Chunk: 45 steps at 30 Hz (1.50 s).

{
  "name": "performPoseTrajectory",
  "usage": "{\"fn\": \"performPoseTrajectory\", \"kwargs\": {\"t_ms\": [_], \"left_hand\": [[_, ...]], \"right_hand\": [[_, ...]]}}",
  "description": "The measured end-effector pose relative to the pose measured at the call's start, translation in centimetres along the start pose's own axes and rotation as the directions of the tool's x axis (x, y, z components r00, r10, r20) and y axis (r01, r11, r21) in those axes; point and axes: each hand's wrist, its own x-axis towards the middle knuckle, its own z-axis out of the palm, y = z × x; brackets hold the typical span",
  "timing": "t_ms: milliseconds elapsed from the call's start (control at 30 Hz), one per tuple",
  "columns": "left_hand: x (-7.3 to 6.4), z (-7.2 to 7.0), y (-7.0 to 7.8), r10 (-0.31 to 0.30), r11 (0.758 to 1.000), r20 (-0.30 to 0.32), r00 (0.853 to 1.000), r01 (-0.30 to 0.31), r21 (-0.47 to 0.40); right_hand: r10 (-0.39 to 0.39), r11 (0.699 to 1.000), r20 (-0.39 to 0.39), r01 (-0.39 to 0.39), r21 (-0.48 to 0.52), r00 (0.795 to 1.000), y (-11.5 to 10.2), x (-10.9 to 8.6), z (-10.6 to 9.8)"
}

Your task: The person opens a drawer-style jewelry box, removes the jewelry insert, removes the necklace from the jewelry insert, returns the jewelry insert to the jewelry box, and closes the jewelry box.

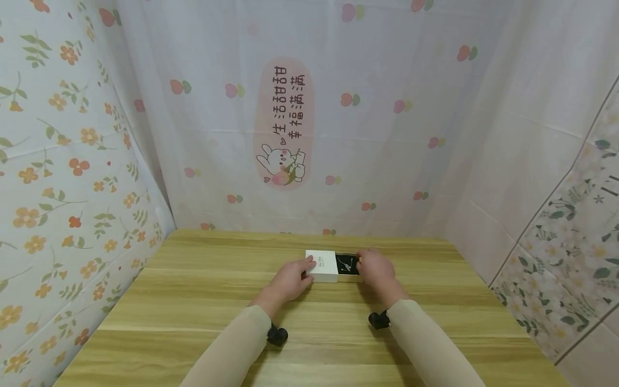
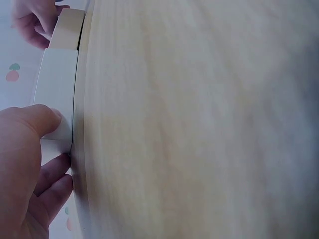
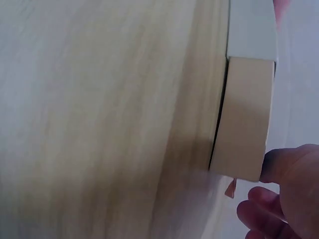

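A small white sliding gift box [image 1: 321,265] with printed lettering lies on the table, its inner tray [image 3: 244,117] partly out to the right. On the tray's black lining sits a silvery piece of jewelry [image 1: 346,264], too small to make out exactly. My left hand [image 1: 291,278] grips the left end of the white sleeve [image 2: 59,89], thumb on its near side. At the tray's outer end my right hand [image 1: 376,267] holds on, its thumb at the corner and the other fingers curled. A small pinkish-brown tab [image 3: 230,189] sticks out from that end.
The wood-grain table [image 1: 213,301] extends around the box toward both sides and the front. Patterned curtains [image 1: 377,140] hang behind and at the sides. Black wrist cameras [image 1: 278,336] are strapped below both hands.
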Motion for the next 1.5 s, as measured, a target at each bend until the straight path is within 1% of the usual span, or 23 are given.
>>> {"fn": "performPoseTrajectory", "kwargs": {"t_ms": [67,333,500,567,733,1033,1167,1333,1500], "left_hand": [[0.0,0.0,0.0,0.001,1.0,0.0,1.0,-0.001,0.001],[0.1,0.1,-0.2,0.006,1.0,0.0,1.0,-0.006,-0.002],[0.2,0.1,-0.3,0.007,1.0,0.001,1.0,-0.007,-0.004],[0.2,0.1,-0.3,0.006,1.0,0.005,1.0,-0.006,-0.001],[0.3,0.0,-0.3,0.008,1.0,0.004,1.0,-0.008,-0.001],[0.2,0.1,-0.5,0.011,1.0,0.007,1.0,-0.011,-0.008],[0.3,0.2,-0.5,0.016,1.0,0.004,1.0,-0.016,-0.005],[0.3,0.2,-0.6,0.017,1.0,0.005,1.0,-0.017,0.005],[0.3,0.2,-0.5,0.009,1.0,0.008,1.0,-0.009,0.013]], "right_hand": [[-0.011,0.999,-0.004,0.011,-0.031,1.0,-0.3,-0.1,0.0],[-0.017,0.995,0.009,0.018,-0.1,1.0,-0.9,-0.1,0.3],[-0.017,0.987,0.034,0.022,-0.161,0.999,-1.1,0.2,0.4],[-0.01,0.985,0.042,0.017,-0.17,0.999,-1.2,0.3,0.5],[0.004,0.988,0.038,0.002,-0.157,0.999,-1.3,0.6,0.7],[0.013,0.992,0.008,-0.012,-0.128,1.0,-1.2,0.9,1.0],[0.0,0.99,0.0,0.0,-0.141,1.0,-1.4,0.9,1.0],[-0.036,0.989,-0.022,0.032,-0.145,0.999,-1.6,0.7,1.0],[-0.015,0.994,-0.019,0.013,-0.11,1.0,-1.6,0.7,1.0]]}}
